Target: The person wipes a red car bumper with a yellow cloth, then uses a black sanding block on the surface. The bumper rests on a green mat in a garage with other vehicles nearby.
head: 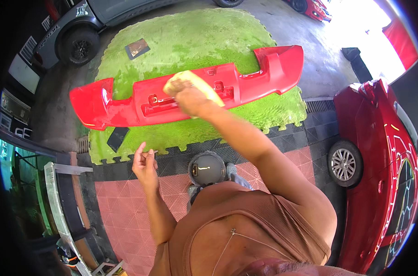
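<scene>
A glossy red car bumper cover (pixel 122 112) lies across green floor matting. My right hand (pixel 190 98) presses a yellow cloth (pixel 203 88) over the middle of the bumper, above its recessed slots. Part of the cloth is hidden under the hand. My left hand (pixel 145 164) is raised in front of me, off the bumper, its fingers bent; a small thin pale thing seems to lie between fingertips, too small to name. Below, near my feet, stands a round dark container or lid (pixel 207 169) with a small dark object on it.
Green interlocking mats (pixel 181 31) lie on the floor. A dark flat pad (pixel 118 139) touches the bumper's near left side; another flat piece (pixel 137 48) lies farther back. A metal ladder (pixel 58 210) stands left, a red car (pixel 364 179) right, a grey pickup (pixel 126 12) behind.
</scene>
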`<state>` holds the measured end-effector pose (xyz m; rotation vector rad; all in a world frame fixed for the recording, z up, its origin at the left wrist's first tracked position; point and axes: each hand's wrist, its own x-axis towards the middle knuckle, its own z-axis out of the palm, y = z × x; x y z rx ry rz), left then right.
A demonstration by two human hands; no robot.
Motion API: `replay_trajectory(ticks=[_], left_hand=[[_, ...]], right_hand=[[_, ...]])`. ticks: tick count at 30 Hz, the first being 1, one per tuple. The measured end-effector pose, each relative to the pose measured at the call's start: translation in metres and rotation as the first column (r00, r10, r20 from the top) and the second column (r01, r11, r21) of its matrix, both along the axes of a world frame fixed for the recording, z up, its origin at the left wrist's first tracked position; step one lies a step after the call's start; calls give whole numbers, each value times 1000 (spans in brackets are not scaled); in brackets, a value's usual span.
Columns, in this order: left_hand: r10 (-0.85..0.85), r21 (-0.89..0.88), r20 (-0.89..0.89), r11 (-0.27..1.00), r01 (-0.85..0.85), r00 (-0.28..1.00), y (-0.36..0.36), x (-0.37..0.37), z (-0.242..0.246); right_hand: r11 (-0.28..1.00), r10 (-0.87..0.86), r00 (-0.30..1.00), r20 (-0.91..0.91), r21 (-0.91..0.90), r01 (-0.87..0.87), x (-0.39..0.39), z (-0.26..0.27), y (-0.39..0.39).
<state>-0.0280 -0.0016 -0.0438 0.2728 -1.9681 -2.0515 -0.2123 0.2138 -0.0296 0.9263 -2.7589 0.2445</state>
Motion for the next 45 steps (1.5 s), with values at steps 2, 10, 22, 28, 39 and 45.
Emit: replay_trajectory(ticks=[2, 10, 22, 28, 39, 45], left_hand=[[24, 4, 29, 1000, -24, 999, -14, 5, -10], [212, 52, 112, 974, -219, 971, -43, 24, -14], [313, 149, 170, 929, -338, 934, -81, 46, -33], [333, 181, 134, 918, -353, 933, -101, 60, -42], [439, 270, 94, 853, -447, 894, -128, 79, -49], [542, 172, 93, 817, -550, 835, -143, 105, -56]], right_hand=[[986, -115, 989, 88, 129, 104, 1, 2, 52], [893, -409, 895, 177, -126, 432, -39, 15, 170], [977, -101, 990, 98, -178, 117, 4, 6, 62], [997, 62, 997, 42, -52, -60, -51, 9, -55], [962, 271, 962, 31, -12, -271, -48, 4, -108], [945, 319, 935, 154, 31, -327, -32, 38, -30]])
